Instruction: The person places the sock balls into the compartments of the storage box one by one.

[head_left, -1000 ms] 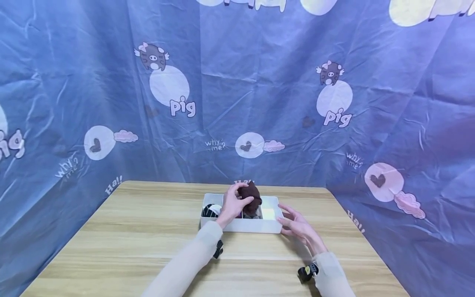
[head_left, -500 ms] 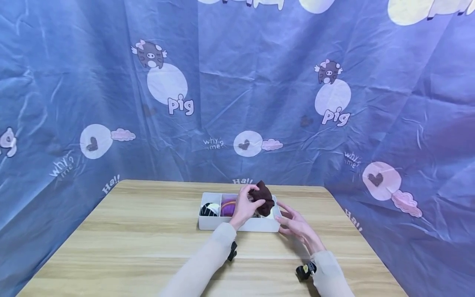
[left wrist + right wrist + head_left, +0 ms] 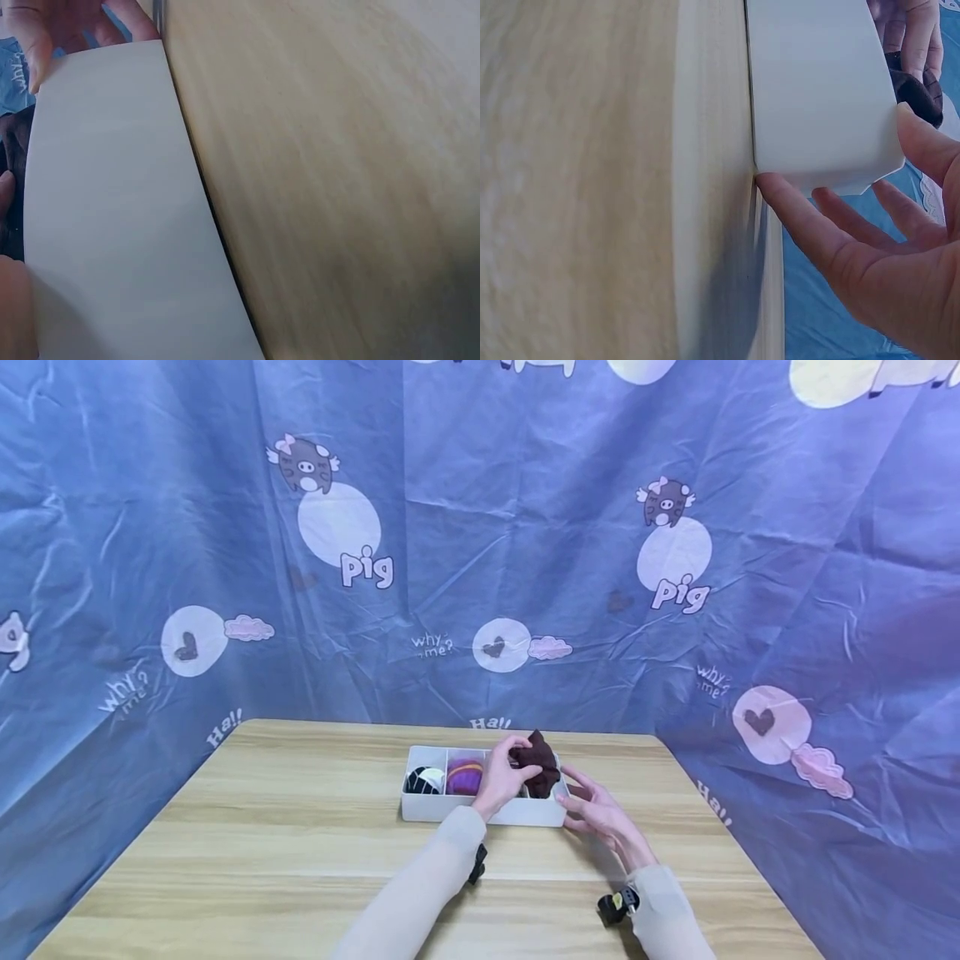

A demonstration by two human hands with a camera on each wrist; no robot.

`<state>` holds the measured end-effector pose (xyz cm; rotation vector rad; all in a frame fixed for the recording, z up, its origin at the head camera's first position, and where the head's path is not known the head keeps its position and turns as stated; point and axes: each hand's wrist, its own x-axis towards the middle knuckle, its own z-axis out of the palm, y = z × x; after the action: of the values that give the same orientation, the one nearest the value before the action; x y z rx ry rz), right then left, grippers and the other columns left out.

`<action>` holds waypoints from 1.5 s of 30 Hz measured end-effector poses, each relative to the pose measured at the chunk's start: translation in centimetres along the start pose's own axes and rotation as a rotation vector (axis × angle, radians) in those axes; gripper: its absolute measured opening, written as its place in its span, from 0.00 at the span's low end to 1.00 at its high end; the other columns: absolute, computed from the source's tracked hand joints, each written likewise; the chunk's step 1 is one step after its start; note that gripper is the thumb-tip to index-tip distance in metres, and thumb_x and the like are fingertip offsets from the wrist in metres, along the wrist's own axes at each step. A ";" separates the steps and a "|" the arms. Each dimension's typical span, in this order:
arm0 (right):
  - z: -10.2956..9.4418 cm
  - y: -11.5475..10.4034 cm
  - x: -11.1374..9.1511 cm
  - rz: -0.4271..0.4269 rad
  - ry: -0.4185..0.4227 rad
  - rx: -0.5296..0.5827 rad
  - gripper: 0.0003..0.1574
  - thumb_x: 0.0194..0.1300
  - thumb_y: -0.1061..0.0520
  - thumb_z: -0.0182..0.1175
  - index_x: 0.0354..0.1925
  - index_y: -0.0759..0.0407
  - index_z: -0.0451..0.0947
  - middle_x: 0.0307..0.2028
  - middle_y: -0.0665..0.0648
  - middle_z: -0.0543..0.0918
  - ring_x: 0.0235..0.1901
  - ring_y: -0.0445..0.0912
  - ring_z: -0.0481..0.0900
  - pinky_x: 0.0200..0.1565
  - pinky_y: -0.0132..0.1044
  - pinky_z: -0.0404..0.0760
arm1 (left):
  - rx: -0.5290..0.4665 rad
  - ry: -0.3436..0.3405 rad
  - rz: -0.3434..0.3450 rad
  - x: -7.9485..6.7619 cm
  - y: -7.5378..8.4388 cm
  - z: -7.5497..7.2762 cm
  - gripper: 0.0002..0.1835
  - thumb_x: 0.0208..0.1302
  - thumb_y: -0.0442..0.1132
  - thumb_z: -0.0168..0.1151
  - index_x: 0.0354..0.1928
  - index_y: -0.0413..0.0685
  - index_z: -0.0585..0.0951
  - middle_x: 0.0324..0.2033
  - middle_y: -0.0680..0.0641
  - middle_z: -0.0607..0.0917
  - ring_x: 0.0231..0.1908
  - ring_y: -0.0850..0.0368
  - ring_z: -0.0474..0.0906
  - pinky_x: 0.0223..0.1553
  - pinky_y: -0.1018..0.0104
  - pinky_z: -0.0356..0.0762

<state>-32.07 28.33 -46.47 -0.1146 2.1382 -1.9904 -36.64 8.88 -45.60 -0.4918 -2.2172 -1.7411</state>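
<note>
My left hand [image 3: 504, 779] pinches a dark brown folded cloth [image 3: 538, 767], which looks like a rolled sock, between thumb and fingers. It sits at the rightmost compartment of a white divided box [image 3: 480, 811], its top above the rim. My right hand [image 3: 603, 820] holds the right end of the box, thumb at the upper front corner and fingers spread against the end wall, as the right wrist view shows. A black-and-white cloth [image 3: 425, 780] lies in the leftmost compartment. Beside it is a purple cloth roll with an orange stripe [image 3: 465, 777]. My left hand mostly hides the compartment between.
The box stands toward the far side of a wooden table [image 3: 300, 835]. A blue printed curtain [image 3: 450, 543] hangs behind the table and along its sides. Each wrist carries a small black camera [image 3: 617, 907].
My left hand has moved right with the brown cloth, from above the third compartment to the rightmost one, then slightly down. The purple roll has come into view. My right hand stays put.
</note>
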 end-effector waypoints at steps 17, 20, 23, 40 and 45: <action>0.0 0.2 0.0 -0.004 -0.042 -0.003 0.47 0.69 0.62 0.58 0.77 0.57 0.46 0.72 0.77 0.53 0.51 0.50 0.79 0.55 0.47 0.80 | 0.334 -0.205 0.094 -0.2 -0.6 -0.2 0.13 0.59 0.37 0.69 0.47 0.55 0.87 0.47 0.54 0.88 0.47 0.59 0.82 0.49 0.66 0.78; -0.1 0.1 0.1 -0.005 -0.042 -0.008 0.47 0.69 0.62 0.57 0.77 0.58 0.45 0.72 0.77 0.52 0.50 0.49 0.79 0.55 0.47 0.80 | 0.372 -0.205 0.107 -0.2 -0.5 -0.1 0.13 0.61 0.33 0.65 0.48 0.52 0.87 0.48 0.53 0.88 0.51 0.55 0.82 0.54 0.62 0.77; -0.2 -0.1 0.2 -0.009 -0.027 -0.007 0.47 0.69 0.61 0.58 0.77 0.57 0.46 0.72 0.77 0.52 0.50 0.48 0.79 0.55 0.48 0.80 | 0.370 -0.178 0.086 -0.1 -0.3 0.0 0.16 0.61 0.31 0.63 0.51 0.50 0.86 0.51 0.51 0.87 0.56 0.52 0.79 0.60 0.57 0.74; -1.1 0.0 -0.6 0.013 0.011 -0.060 0.47 0.69 0.61 0.58 0.77 0.58 0.46 0.72 0.77 0.51 0.53 0.50 0.78 0.55 0.47 0.80 | 0.168 -0.047 -0.030 -0.7 0.2 -3.5 0.17 0.63 0.31 0.61 0.53 0.50 0.85 0.48 0.48 0.88 0.46 0.56 0.82 0.52 0.60 0.78; -1.0 -0.7 -0.8 -0.001 0.022 -0.127 0.45 0.69 0.63 0.56 0.76 0.61 0.47 0.72 0.77 0.52 0.55 0.53 0.76 0.57 0.49 0.79 | 0.136 -0.030 -0.052 -0.7 0.3 -5.8 0.17 0.65 0.35 0.61 0.55 0.46 0.83 0.48 0.43 0.87 0.48 0.49 0.84 0.56 0.54 0.78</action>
<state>-31.55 29.40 -45.65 -0.1139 2.2776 -1.8642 -35.80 3.27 -44.26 -0.4348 -2.3695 -1.6036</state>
